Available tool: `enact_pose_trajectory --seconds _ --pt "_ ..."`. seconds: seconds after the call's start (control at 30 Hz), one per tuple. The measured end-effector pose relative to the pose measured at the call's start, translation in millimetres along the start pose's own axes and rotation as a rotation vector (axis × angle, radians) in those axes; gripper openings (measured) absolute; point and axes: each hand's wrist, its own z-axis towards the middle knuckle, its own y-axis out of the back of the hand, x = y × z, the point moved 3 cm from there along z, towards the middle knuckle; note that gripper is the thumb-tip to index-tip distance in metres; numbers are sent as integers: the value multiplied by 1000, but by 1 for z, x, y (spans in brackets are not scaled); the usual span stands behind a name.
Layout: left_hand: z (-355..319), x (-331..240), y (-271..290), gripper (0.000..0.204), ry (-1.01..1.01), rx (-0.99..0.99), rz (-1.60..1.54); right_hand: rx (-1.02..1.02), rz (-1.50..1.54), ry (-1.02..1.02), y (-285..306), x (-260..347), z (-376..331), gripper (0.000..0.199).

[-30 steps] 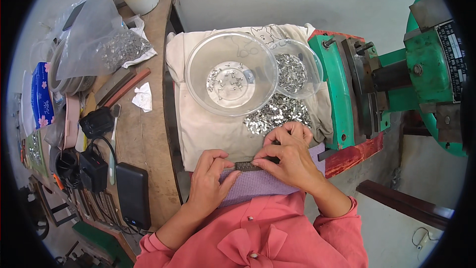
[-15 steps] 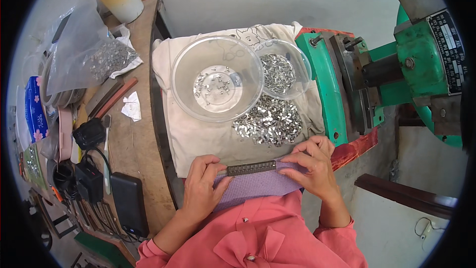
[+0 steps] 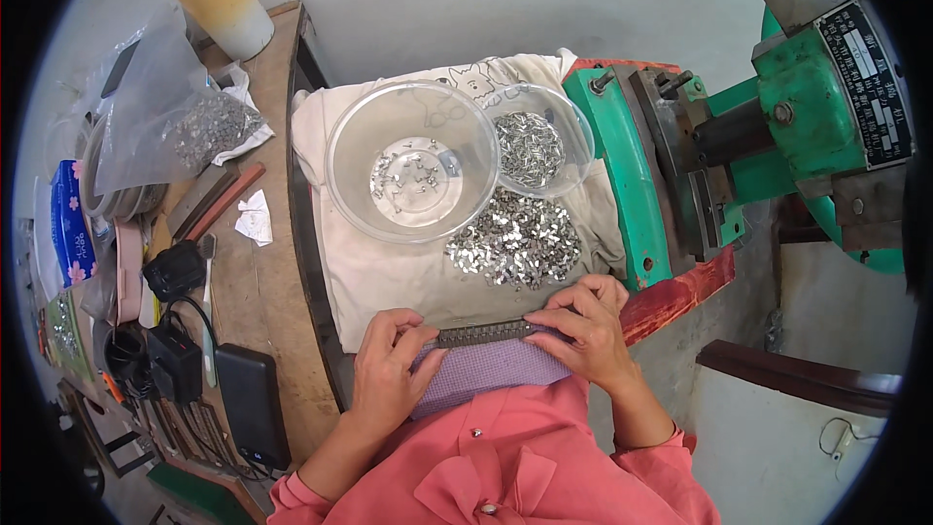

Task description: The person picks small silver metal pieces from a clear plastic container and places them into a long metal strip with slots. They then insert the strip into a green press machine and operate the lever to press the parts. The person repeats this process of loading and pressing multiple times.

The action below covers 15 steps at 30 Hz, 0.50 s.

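Note:
A dark metal bar with a row of slots (image 3: pixel 484 333) lies level between my hands, above a purple cloth (image 3: pixel 491 369) at my lap. My left hand (image 3: pixel 391 362) pinches the bar's left end between thumb and fingers. At its right end, my right hand (image 3: pixel 581 331) grips it the same way. Just beyond is a loose heap of small shiny metal pieces (image 3: pixel 515 241) on a pale cloth (image 3: pixel 364 282). A large clear tub (image 3: pixel 340 170) holds a few small metal parts, and a smaller clear tub (image 3: pixel 580 141) beside it holds many tiny metal pins.
A green press machine (image 3: pixel 622 185) stands at the right. The wooden table (image 3: pixel 282 321) on the left carries a black power bank (image 3: pixel 253 403), a toothbrush (image 3: pixel 208 331), a plastic bag of grey bits (image 3: pixel 209 126) and a yellow bottle (image 3: pixel 219 5).
The view has shifted slightly. Both hands still hold the slotted bar; my right fingers sit a little further in along it, and the bar appears tilted differently.

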Motion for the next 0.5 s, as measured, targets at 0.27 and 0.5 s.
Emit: enact_pose_trajectory --seconds 0.27,0.5 --pt "-13 -4 3 28 -107 75 58 45 -14 35 1 6 -12 29" --pt "-18 0 1 31 -109 114 78 -58 -77 54 1 7 -21 29"
